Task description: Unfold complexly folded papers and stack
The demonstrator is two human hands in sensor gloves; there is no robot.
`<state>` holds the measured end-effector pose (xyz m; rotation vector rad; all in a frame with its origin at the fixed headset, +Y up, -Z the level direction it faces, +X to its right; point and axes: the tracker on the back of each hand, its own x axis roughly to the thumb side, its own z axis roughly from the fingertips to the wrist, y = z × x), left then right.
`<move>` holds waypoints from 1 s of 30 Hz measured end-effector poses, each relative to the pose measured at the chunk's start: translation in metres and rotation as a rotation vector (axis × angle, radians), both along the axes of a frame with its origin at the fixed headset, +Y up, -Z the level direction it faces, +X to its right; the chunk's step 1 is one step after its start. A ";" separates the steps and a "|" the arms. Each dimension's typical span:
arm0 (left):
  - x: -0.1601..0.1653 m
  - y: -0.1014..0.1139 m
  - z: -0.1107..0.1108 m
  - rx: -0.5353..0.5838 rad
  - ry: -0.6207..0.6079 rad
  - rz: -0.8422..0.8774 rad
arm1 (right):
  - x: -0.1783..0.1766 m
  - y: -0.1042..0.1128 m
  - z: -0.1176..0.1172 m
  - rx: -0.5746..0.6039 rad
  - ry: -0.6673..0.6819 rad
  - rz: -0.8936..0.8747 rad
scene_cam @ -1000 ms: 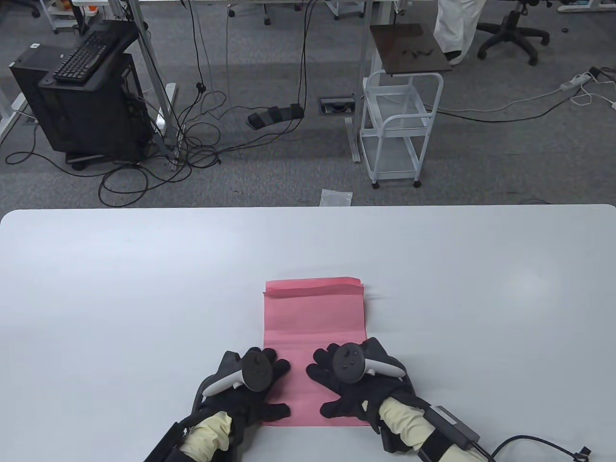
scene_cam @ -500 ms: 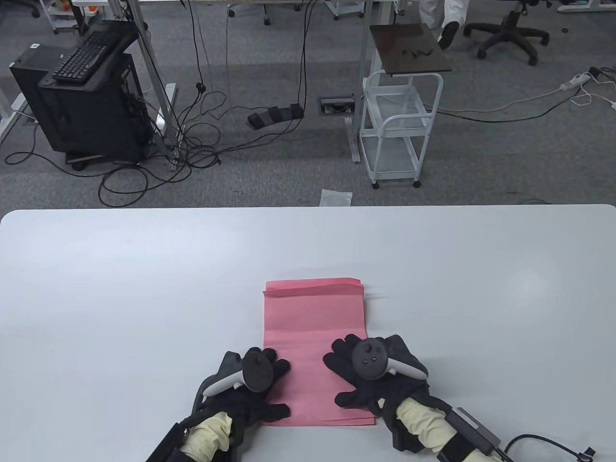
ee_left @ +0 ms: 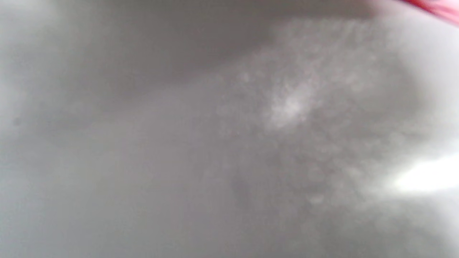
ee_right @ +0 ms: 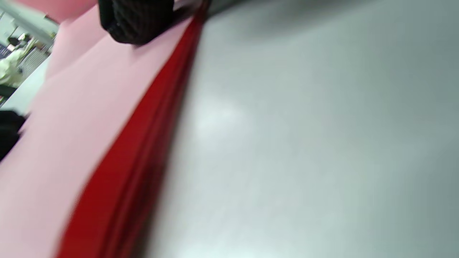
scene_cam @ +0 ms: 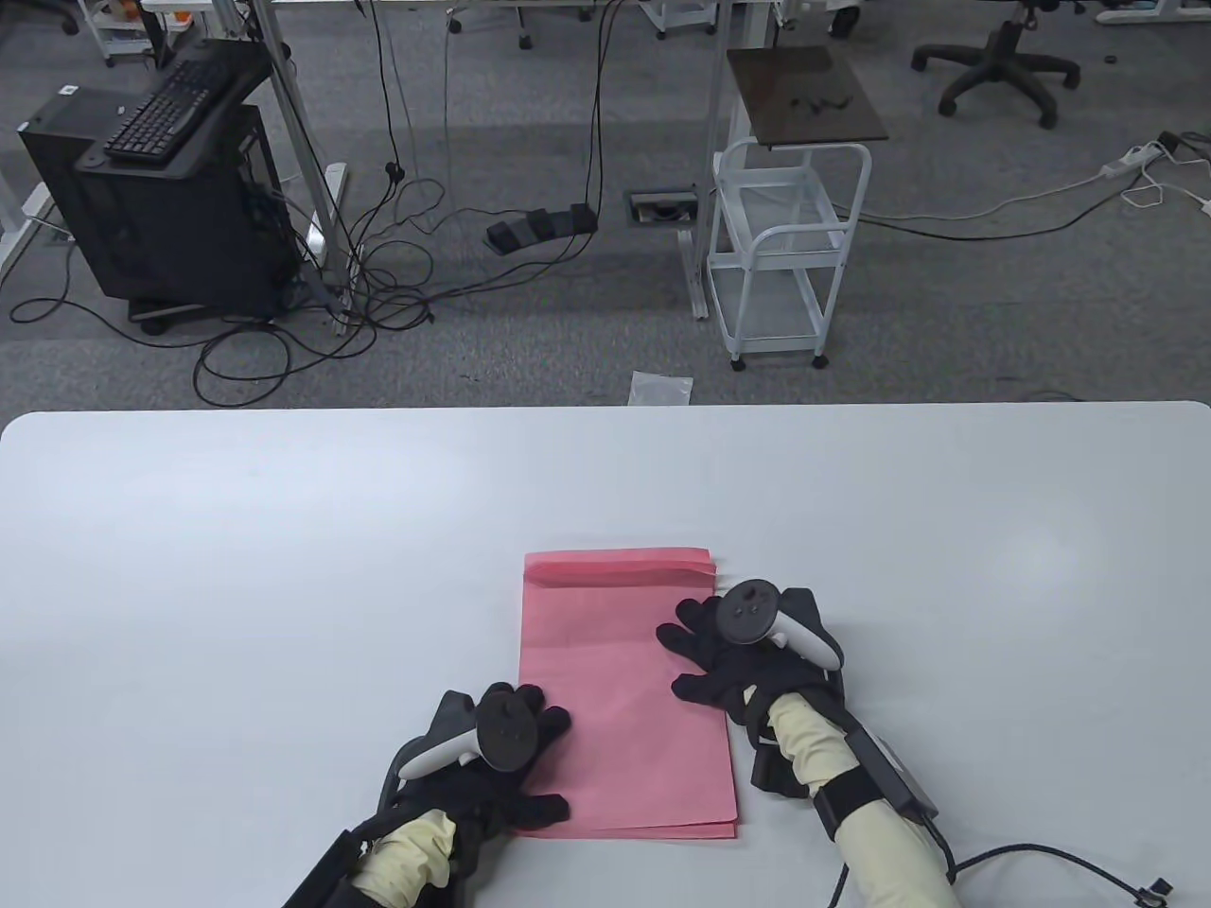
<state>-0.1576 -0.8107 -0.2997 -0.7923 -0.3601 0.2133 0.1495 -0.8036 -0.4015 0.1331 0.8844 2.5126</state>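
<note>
Pink folded rectangular paper (scene_cam: 624, 700) flat at six o'clock on white table (scene_cam: 236, 567), pinned by left hand (scene_cam: 492, 757) spread flat at its seven o'clock corner, right hand (scene_cam: 733, 653), fingers spread, smoothing the three o'clock edge, probably flattening creases.

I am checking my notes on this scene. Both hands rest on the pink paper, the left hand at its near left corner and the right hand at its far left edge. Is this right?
Not quite. The table view shows the right hand on the far right edge of the pink paper, not the left. The left hand does rest at the near left corner.
</note>
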 end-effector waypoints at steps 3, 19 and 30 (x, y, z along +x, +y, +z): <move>0.000 0.000 0.000 0.000 -0.001 -0.004 | -0.005 0.005 0.001 0.018 0.004 0.022; 0.000 0.000 0.001 0.000 -0.007 -0.010 | -0.064 0.001 -0.026 -0.021 0.149 0.047; 0.000 -0.001 0.001 -0.004 -0.009 -0.003 | -0.039 0.000 -0.050 -0.028 -0.036 0.033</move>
